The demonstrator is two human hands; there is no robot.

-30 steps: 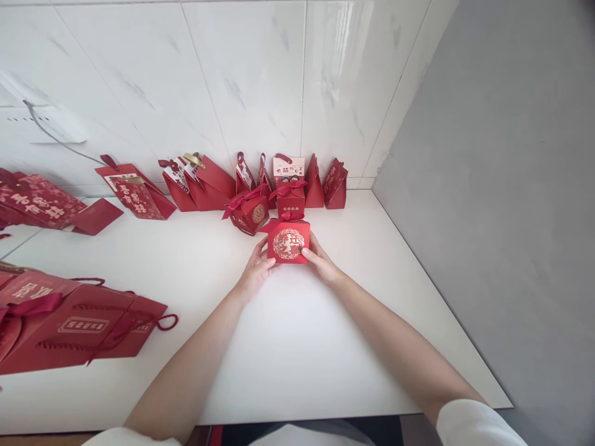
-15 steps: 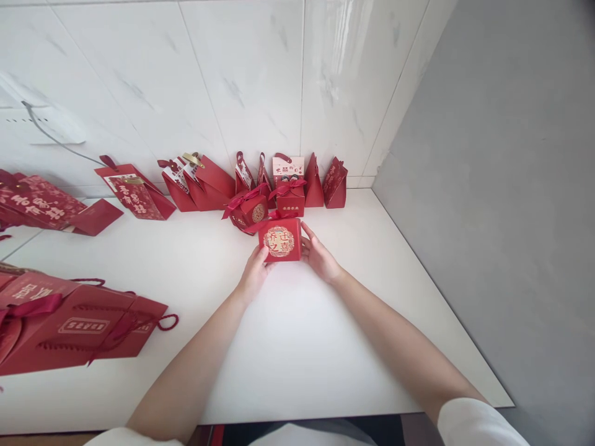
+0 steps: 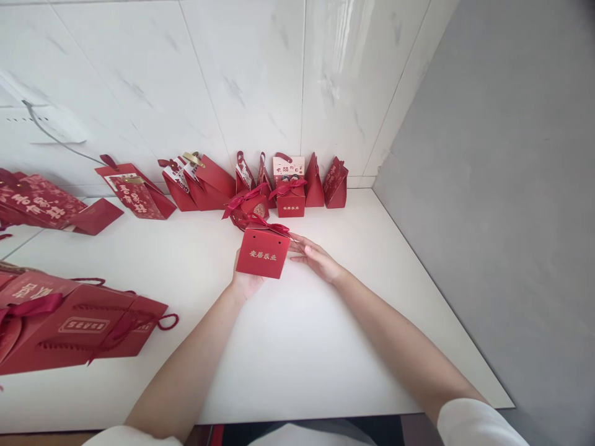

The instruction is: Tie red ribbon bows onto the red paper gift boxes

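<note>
A small red gift box (image 3: 263,253) with pale gold characters, two small holes and a red ribbon bow on top is held above the white table. Its left and lower side rests in my left hand (image 3: 247,282), whose fingers are mostly hidden behind it. My right hand (image 3: 318,259) is open at the box's right side, fingers stretched toward it; whether the fingertips touch it I cannot tell. Just behind stand two similar ribboned boxes: one with a round gold emblem (image 3: 255,207), partly covered by the held box, and one with gold characters (image 3: 291,203).
Along the tiled wall stand several red folded gift bags (image 3: 211,183), more of them at left (image 3: 139,192). Large red bags with rope handles (image 3: 106,322) lie at the left front. A grey panel (image 3: 502,204) borders the white table (image 3: 325,359) at right.
The box has turned, from a face with a round gold emblem to one with plain characters and holes. It has shifted slightly left and nearer, and my right fingers have straightened.
</note>
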